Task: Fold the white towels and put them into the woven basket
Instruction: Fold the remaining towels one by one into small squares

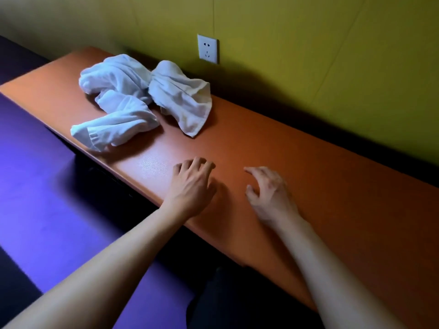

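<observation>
A heap of crumpled white towels (pixel 133 96) lies on the far left part of a long orange table (pixel 308 162). One towel end (pixel 114 129) trails toward the table's front edge. My left hand (pixel 192 186) hovers over the table near its front edge, fingers loosely curled, holding nothing. My right hand (pixel 270 193) is beside it to the right, fingers also loosely curled and empty. Both hands are well short of the towels. No woven basket is in view.
The table runs along a yellow-green wall with a white power socket (pixel 208 49) just behind the towels. A purple floor (pixel 47 210) lies to the left and below the table's front edge. The table's right stretch is bare orange surface.
</observation>
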